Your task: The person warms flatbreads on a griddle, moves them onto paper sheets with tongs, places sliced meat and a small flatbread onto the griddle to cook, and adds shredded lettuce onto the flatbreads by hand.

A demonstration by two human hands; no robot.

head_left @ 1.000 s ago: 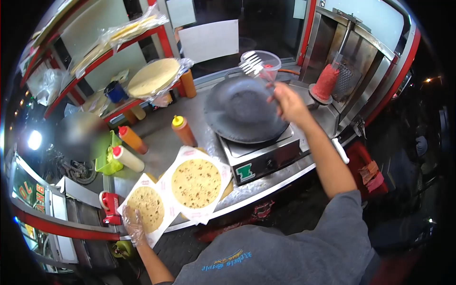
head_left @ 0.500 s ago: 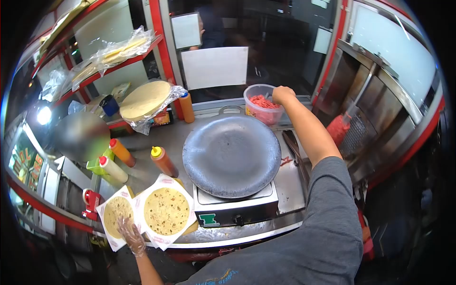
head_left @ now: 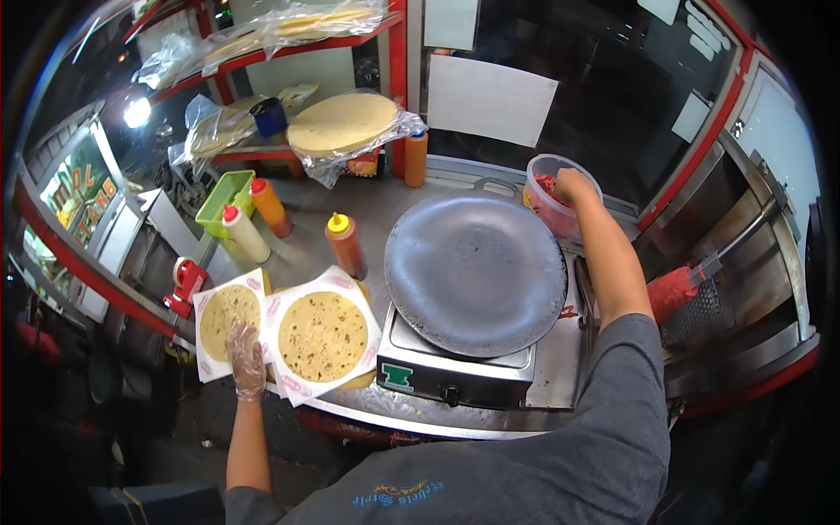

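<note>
My left hand (head_left: 246, 360), in a clear plastic glove, lies flat with fingers stretched over the lower edge of a round flatbread (head_left: 229, 320) on printed paper. Beside it, a second browned-spotted flatbread (head_left: 323, 337) rests on its own paper sheet (head_left: 371, 327). Over at the back right, my bare right hand (head_left: 573, 186) reaches down into a clear plastic tub (head_left: 553, 220) with red shredded food (head_left: 546, 183) in it. The fingers are hidden inside the tub, so whether they grip anything does not show.
A wide dark griddle pan (head_left: 472, 271) sits on a stove (head_left: 455, 385) between my hands. Sauce bottles (head_left: 346, 245) stand behind the flatbreads, near a green basket (head_left: 226, 203). Stacked flatbreads (head_left: 343, 122) lie at the back. Meat on a spit (head_left: 672, 293) hangs at right.
The camera view has turned left and down, so everything sits further right. My right hand has gone from the tub's rim down into it. The left hand stays on the flatbread.
</note>
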